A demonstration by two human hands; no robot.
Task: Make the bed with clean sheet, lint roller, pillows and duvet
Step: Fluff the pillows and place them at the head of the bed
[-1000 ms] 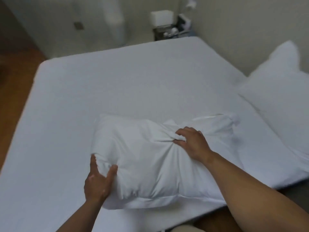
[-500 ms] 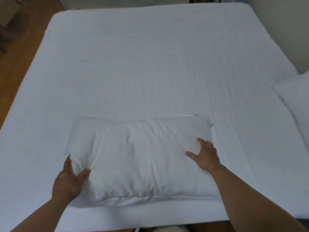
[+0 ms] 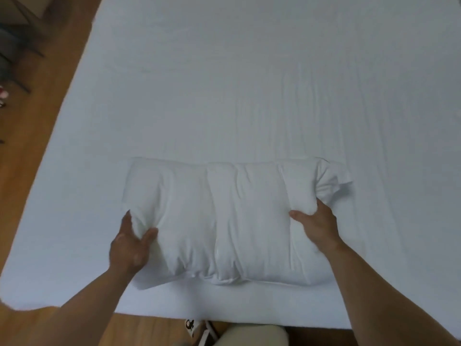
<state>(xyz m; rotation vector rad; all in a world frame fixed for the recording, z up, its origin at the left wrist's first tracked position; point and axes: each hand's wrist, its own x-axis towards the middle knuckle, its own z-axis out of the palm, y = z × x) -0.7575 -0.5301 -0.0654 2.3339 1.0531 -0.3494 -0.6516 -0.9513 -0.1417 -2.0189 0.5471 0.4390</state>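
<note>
Fitted sheet (image 3: pixel 249 83) lay on; left hand (image 3: pixel 129 245) and right hand (image 3: pixel 315 224) each gripped the near white pillow (image 3: pixel 224 216); duvet not yet visible.

The pillow (image 3: pixel 232 218) is plain white, without print. The sheet (image 3: pixel 249 83) beneath is a plain, pale bluish white. At nine o'clock the wooden floor (image 3: pixel 37 126) is warm orange-brown. At six o'clock lies cream cloth (image 3: pixel 252 335).

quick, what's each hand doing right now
Left hand: grips the left end of the pillow.
Right hand: grips the pillow's right end.
</note>
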